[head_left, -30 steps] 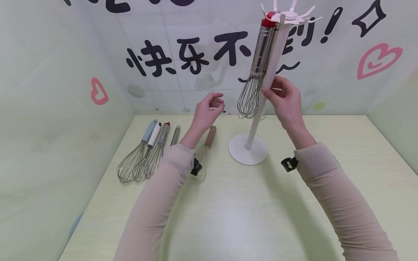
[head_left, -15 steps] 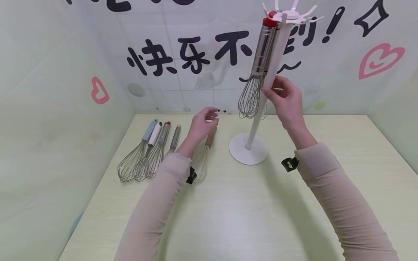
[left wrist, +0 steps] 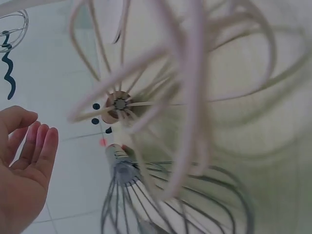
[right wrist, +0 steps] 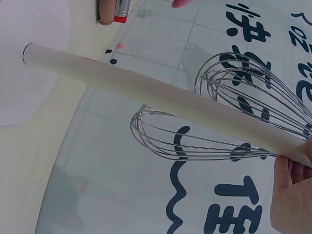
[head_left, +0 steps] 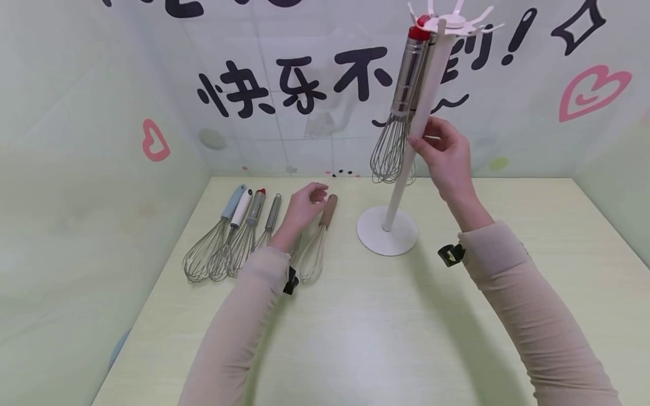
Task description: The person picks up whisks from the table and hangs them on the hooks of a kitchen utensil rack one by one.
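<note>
My right hand (head_left: 448, 158) grips the pole (head_left: 410, 152) of a white hook-topped stand. From its hooks hangs a whisk (head_left: 406, 79) with a metal handle and red end. A second whisk (right wrist: 170, 134) hangs behind it, mostly hidden by the pole in the head view. My left hand (head_left: 303, 207), fingers loosely bent and holding nothing, hovers beside a brown-handled whisk (head_left: 329, 211) with pale wires. In the left wrist view another whisk (left wrist: 126, 173), with a metal handle, lies beside the brown one. My left hand and forearm largely cover it in the head view.
Farther left lie a blue-handled whisk (head_left: 234, 201), a white-handled whisk (head_left: 241, 208), a red-tipped metal whisk (head_left: 256, 207) and a slim metal whisk (head_left: 273, 211). The stand's round base (head_left: 373, 239) rests on the pale table (head_left: 365, 338). A printed backdrop (head_left: 304, 135) rises behind.
My left hand has come down and left from above the table's back edge to beside the brown-handled whisk. My right hand stays on the pole.
</note>
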Tool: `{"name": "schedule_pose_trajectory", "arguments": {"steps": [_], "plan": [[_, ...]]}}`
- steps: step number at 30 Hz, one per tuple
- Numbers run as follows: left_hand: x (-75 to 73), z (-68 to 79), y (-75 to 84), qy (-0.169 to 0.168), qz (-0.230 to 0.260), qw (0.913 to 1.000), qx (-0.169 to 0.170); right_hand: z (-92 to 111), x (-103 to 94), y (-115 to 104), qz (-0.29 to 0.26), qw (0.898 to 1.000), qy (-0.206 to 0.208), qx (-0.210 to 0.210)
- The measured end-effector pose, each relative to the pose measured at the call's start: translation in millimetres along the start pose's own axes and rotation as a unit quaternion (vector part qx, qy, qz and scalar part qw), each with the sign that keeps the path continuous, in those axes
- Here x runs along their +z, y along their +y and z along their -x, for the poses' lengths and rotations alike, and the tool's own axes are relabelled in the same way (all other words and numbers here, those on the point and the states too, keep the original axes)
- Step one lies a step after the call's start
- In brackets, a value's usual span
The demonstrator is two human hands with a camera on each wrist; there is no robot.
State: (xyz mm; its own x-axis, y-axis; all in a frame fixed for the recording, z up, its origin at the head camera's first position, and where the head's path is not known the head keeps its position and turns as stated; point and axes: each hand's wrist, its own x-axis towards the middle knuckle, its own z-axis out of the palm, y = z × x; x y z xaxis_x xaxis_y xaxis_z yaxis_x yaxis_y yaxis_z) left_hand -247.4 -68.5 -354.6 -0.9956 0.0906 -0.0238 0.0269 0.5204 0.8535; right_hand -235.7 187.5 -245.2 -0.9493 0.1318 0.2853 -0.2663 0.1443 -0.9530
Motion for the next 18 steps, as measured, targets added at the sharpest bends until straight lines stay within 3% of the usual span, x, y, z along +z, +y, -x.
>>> {"name": "schedule_pose_trajectory", "arguments": {"steps": [10,18], "plan": [[2.2,2.4,-18.0,-0.002,0.004,0.9997,-0.026,0.0,0.8,0.7,-0.001,1.0,-0.001,0.003],[7.4,-0.8,-27.9,-0.024,-0.004,0.9984,-0.051,0.4,-0.5,1.2,-0.019,1.0,-0.004,-0.004]]}}
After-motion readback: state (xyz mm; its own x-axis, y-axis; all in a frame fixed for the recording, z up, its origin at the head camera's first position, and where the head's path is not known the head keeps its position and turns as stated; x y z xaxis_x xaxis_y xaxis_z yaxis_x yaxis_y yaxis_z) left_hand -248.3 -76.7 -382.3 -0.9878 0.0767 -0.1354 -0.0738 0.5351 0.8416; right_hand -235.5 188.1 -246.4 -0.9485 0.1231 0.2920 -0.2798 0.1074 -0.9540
